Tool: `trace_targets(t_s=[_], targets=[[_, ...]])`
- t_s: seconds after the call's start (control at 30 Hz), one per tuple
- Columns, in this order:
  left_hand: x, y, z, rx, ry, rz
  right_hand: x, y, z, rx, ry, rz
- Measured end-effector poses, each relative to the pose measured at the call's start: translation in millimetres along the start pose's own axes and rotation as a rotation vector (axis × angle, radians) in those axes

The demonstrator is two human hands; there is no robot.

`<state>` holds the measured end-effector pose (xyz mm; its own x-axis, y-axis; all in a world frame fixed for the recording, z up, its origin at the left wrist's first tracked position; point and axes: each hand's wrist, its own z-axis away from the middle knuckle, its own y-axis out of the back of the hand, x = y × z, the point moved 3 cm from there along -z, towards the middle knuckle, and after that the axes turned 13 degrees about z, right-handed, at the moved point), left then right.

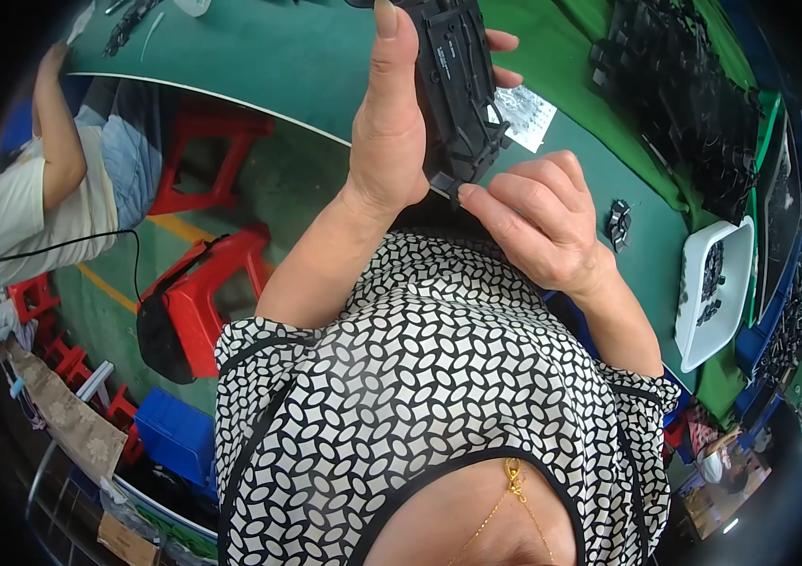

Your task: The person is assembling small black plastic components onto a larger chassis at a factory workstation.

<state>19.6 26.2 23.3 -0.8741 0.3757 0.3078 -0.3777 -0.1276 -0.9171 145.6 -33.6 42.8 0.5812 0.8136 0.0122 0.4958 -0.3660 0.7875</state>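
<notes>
A long black moulded plastic housing (455, 71), with ribs and small light print, is held up over the table's near edge. My left hand (390, 132) grips it from the left, thumb pointing up along its side and fingertips showing past its right edge. At its lower end, my right hand (543, 212) is closed with thumb and index finger pinched against a small dark tab (445, 183). Whether that tab is a loose piece or part of the housing, I cannot tell. Right of my right hand, a small black plastic part (619, 224) lies on the table.
A white tray (743, 283) with small black parts sits at the right. Beyond it, many black housings (684, 104) are piled on green cloth. A printed sheet (526, 118) lies behind the housing. At the left are red stools (222, 283) and a seated co-worker (52, 203).
</notes>
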Motion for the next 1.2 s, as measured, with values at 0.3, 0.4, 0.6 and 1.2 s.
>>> trace_targets(t_s=[0.3, 0.4, 0.6, 1.2], targets=[[3, 6, -4, -0.179, -0.302, -0.239, -1, 3, 9, 0.029, -0.154, -0.041], [7, 2, 0, -0.097, -0.295, -0.191, 0, 12, 16, 0.047, -0.557, -0.217], [7, -19, 7, -0.161, -0.408, -0.354, -8, -10, 27, -0.206, -1.322, -1.064], [-12, -7, 7, -0.258, -0.426, -0.504, -12, -28, 30, -0.138, -1.417, -1.397]])
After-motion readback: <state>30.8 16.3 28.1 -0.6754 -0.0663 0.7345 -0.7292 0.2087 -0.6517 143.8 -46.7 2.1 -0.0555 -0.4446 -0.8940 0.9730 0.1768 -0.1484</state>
